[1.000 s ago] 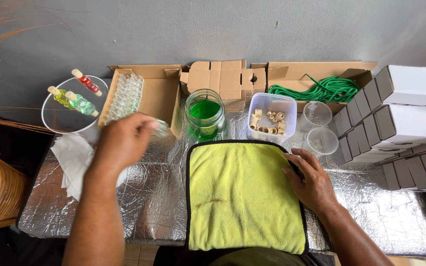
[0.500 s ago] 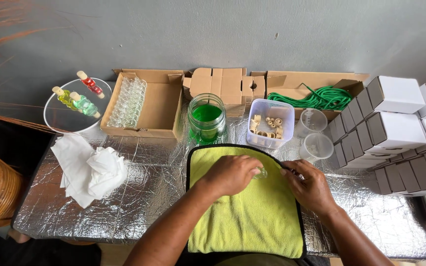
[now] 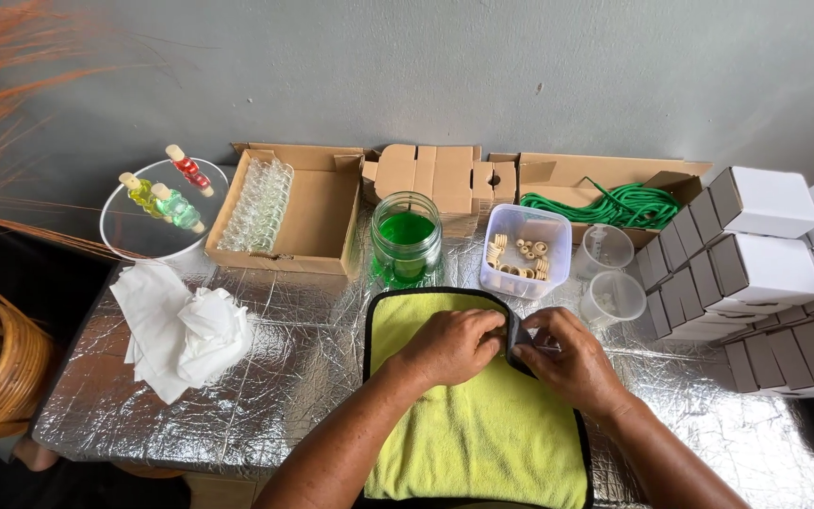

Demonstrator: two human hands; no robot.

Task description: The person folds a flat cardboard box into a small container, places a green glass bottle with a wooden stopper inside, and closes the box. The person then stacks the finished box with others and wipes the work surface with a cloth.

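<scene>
Left hand (image 3: 449, 347) and right hand (image 3: 572, 363) meeting over yellow cloth (image 3: 478, 424), fingers pinching together small dark item (image 3: 520, 332); cloth cushioning work; green-liquid jar (image 3: 405, 236) standing behind.

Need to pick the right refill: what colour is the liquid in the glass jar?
Green, in the glass jar, seen in the head view.

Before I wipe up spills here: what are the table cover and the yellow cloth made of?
Table cover: looks like quilted silver foil, shiny and crinkled. Yellow cloth: seems soft, fuzzy microfibre with a black stitched edge, matte; both hands rest on it.
</scene>
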